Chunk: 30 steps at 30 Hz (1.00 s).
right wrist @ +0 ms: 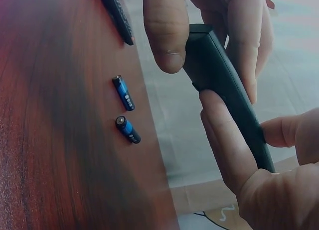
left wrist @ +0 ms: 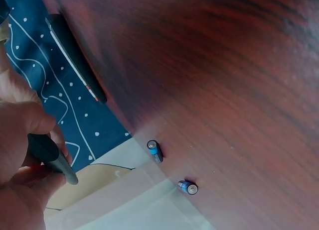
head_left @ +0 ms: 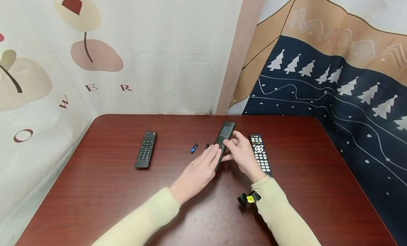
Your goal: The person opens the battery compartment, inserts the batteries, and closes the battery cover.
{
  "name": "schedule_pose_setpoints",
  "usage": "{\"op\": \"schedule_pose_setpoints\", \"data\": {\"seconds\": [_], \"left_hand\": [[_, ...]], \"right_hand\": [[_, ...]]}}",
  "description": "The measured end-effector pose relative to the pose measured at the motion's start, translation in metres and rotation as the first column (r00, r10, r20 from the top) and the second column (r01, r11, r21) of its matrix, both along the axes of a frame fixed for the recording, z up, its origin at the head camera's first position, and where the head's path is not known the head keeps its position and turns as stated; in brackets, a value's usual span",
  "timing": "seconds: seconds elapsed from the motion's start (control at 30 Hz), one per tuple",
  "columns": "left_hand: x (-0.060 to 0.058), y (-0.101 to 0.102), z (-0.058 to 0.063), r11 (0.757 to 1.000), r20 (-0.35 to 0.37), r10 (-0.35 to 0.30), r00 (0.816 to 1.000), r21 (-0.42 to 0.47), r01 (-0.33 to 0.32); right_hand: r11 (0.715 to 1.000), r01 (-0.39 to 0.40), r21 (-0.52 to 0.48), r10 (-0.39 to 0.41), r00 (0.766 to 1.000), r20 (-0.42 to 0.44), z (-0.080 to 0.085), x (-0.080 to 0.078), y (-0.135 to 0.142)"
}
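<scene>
Both hands hold a black remote control (head_left: 226, 129) above the table, its back with printed text facing up in the head view. My left hand (head_left: 197, 172) grips the lower end, fingers laid across the back; in the right wrist view its thumb (right wrist: 167, 36) is on the opposite side from its fingers. My right hand (head_left: 243, 154) holds the right edge between thumb and fingers. Two small blue-and-black batteries lie close by: one battery (head_left: 194, 148) in plain sight, the other battery (head_left: 207, 146) partly hidden in the head view. Fingers cover much of the remote's lower half.
A black remote with dark keys (head_left: 146, 150) lies at the left on the brown table (head_left: 105, 189). Another remote with white keys (head_left: 260, 154) lies at the right, partly behind my right wrist. Printed curtains (head_left: 165, 62) hang behind the table.
</scene>
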<state>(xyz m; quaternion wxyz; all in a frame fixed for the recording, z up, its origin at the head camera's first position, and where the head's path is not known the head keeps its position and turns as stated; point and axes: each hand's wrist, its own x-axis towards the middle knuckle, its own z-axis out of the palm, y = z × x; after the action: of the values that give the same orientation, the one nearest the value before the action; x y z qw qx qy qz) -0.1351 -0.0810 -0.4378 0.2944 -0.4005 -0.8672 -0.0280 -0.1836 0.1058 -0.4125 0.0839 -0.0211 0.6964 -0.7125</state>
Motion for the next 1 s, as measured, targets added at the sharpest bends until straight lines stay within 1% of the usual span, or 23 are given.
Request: {"op": "schedule_pose_setpoints", "data": {"seconds": [0.17,0.37,0.53,0.67,0.8,0.9,1.0], "left_hand": [[-0.0003,0.0002,0.0001,1.0,-0.028,0.001,1.0,-0.013,-0.001],[-0.0002,0.0001,0.0006,1.0,-0.02,-0.015,1.0,0.025,0.016],[-0.0013,-0.0012,0.0019,0.996,0.007,-0.043,0.999,0.074,0.042],[-0.0018,-0.0043,0.0037,0.991,0.08,-0.072,0.994,0.12,0.062],[-0.0036,-0.0072,0.0057,0.985,0.182,-0.105,0.978,0.157,0.076],[-0.006,-0.0085,0.006,0.98,0.228,-0.129,0.965,0.18,0.088],[-0.0084,-0.0092,0.0057,0.976,0.248,-0.145,0.958,0.195,0.097]], "right_hand": [[1.0,0.017,0.01,-0.017,1.0,0.005,0.0029,0.0003,-0.0019],[0.999,0.026,0.024,-0.026,1.0,-0.003,0.0042,-0.0008,-0.0009],[1.0,0.004,0.021,-0.004,1.0,-0.004,0.0039,-0.0023,0.0007],[1.0,-0.014,0.018,0.014,1.0,-0.001,0.0029,-0.0019,0.0005],[0.999,-0.03,0.026,0.03,1.0,0.005,0.0001,-0.0011,-0.0008],[0.998,-0.039,0.04,0.038,0.999,0.006,-0.0032,-0.0014,-0.0016],[0.998,-0.047,0.05,0.047,0.999,0.005,-0.0045,-0.0017,-0.0021]]}}
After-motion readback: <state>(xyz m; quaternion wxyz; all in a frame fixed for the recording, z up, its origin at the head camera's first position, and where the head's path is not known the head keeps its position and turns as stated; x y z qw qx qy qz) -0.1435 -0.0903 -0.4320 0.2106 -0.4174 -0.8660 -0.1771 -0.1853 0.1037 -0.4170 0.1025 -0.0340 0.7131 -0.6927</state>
